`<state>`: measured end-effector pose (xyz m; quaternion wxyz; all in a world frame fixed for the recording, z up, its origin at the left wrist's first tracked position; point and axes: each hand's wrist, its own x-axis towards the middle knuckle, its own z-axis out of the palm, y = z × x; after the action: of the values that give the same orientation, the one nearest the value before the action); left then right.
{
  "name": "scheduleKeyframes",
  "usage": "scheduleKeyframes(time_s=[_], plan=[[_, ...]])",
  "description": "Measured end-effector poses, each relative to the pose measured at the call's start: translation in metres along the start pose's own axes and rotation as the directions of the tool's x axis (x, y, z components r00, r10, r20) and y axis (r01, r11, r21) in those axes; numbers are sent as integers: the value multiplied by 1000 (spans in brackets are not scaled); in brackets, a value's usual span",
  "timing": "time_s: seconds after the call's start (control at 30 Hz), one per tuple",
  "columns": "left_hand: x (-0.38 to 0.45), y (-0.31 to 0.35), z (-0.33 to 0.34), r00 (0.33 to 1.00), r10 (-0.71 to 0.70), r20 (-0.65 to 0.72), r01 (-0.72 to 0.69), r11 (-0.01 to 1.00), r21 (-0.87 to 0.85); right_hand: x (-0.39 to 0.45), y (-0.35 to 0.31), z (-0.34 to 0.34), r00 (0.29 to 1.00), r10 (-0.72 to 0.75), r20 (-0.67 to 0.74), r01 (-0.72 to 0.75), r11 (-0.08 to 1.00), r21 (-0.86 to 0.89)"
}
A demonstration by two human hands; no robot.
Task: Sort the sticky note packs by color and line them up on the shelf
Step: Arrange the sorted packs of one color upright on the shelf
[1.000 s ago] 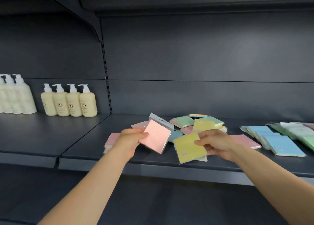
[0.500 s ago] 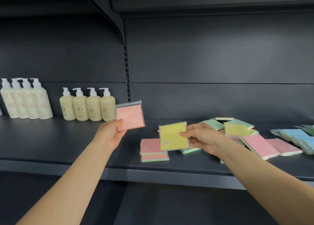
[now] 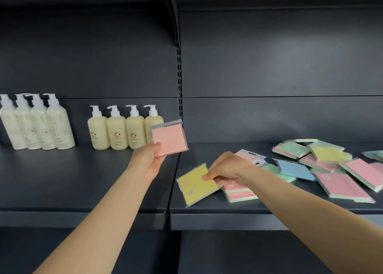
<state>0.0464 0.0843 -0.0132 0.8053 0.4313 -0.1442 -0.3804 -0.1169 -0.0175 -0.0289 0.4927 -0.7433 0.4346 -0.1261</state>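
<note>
My left hand (image 3: 148,159) holds a pink sticky note pack (image 3: 170,139) upright above the dark shelf (image 3: 207,208), just in front of the rightmost pump bottle. My right hand (image 3: 229,168) pinches a yellow pack (image 3: 194,185) by its right corner, low over the shelf's front left part. Two pink packs (image 3: 240,194) lie stacked under and right of that hand. Farther right lies a loose pile of pink, green, blue (image 3: 294,170) and yellow (image 3: 329,154) packs.
Two groups of cream pump bottles (image 3: 124,129) stand on the neighbouring shelf section to the left, a taller group (image 3: 37,124) farther left. A slotted upright post (image 3: 179,83) divides the two sections. Another shelf hangs overhead.
My left hand stays raised with the pink pack near the bottles. My right hand has lowered the yellow pack toward the shelf, left of the pink stack. The view has shifted left.
</note>
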Motion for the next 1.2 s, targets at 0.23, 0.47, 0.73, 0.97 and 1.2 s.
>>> scheduleKeyframes(time_s=[0.23,0.47,0.73,0.97,1.2], plan=[[7,-8,5,992,-87,89,84,996,36,-3,-3,0,983,-95,-155,52,965,-255],[3,-40,41,963,-156,218,130,983,130,-13,6,-25,965,-149,-215,230,873,431],[-31,-87,100,952,-158,261,85,959,270,-38,44,-81,910,-80,-407,292,820,491],[-90,-150,182,938,-158,310,-2,888,461,-99,116,-171,866,-73,-495,301,866,399],[-168,-249,299,920,-165,355,-67,827,559,-177,213,-300,824,-31,-566,268,901,340]])
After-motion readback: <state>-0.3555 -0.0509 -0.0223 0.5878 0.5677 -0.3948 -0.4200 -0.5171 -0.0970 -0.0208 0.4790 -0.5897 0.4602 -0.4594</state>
